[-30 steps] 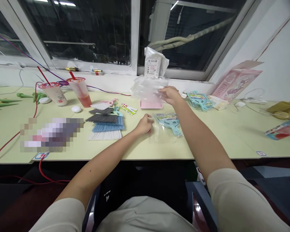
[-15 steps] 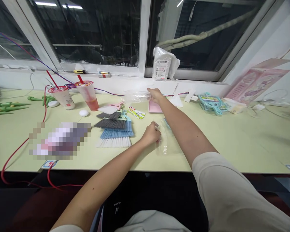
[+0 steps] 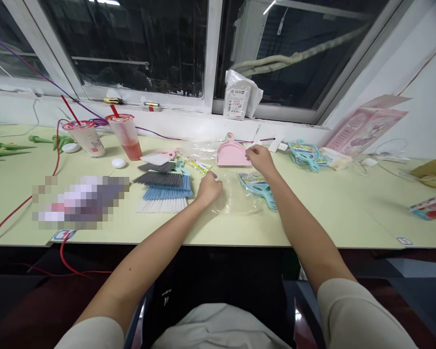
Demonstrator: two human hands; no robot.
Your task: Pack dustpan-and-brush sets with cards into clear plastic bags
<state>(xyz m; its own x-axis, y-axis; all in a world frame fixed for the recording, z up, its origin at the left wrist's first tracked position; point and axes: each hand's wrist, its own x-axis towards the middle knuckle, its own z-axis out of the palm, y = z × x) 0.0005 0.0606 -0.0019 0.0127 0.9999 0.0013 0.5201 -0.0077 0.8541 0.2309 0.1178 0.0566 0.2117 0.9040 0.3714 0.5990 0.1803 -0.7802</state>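
My left hand is closed at the left edge of a clear plastic bag lying flat on the table. My right hand has its fingers pinched at the right edge of a pink dustpan, whose handle points to the window. A packaged blue dustpan set lies between the bag and my right forearm. Left of my left hand, several small brushes with grey, blue and white bristles are stacked. A green and white label card lies behind that hand. More crumpled clear plastic is beside the pink dustpan.
Two drink cups with red straws, one milky and one reddish, stand at the back left. Another blue packaged set and a pink box are at the back right. A red cable hangs over the left front edge.
My right hand has moved from the clear plastic to the right edge of the pink dustpan, uncovering it. My left hand has shifted slightly left and away from me. The view has shifted slightly.
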